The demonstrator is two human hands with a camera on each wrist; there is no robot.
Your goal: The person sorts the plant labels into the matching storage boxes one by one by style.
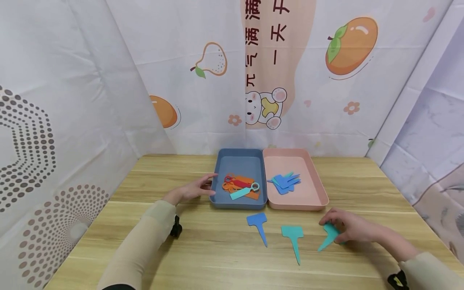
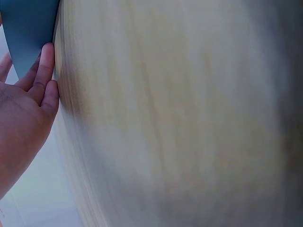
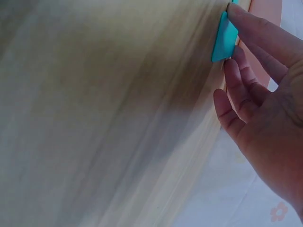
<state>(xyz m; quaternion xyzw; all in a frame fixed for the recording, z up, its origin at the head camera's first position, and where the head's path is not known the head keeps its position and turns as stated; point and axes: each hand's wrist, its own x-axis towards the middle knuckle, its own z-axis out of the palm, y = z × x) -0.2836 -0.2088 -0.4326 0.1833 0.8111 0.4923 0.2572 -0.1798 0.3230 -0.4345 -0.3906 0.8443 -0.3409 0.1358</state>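
Note:
My right hand [image 1: 349,227] pinches a teal T-shaped plant label [image 1: 329,235] low over the wooden table, its pointed stem toward the near left. In the right wrist view the label's flat head [image 3: 224,40] shows at the thumb and fingertips. My left hand [image 1: 193,189] rests against the left wall of the blue-grey tray [image 1: 239,160], fingers extended along it. To the left of the right hand lie another teal plant label [image 1: 293,237] and a blue plant label [image 1: 258,223].
The pink tray [image 1: 290,159] adjoins the blue-grey one and contains blue and teal plant labels [image 1: 284,183]. Orange and red ring-ended tags [image 1: 239,183] lie in the blue-grey tray, a teal ring-ended tag [image 1: 241,193] on top. A printed curtain [image 1: 214,92] hangs behind the table.

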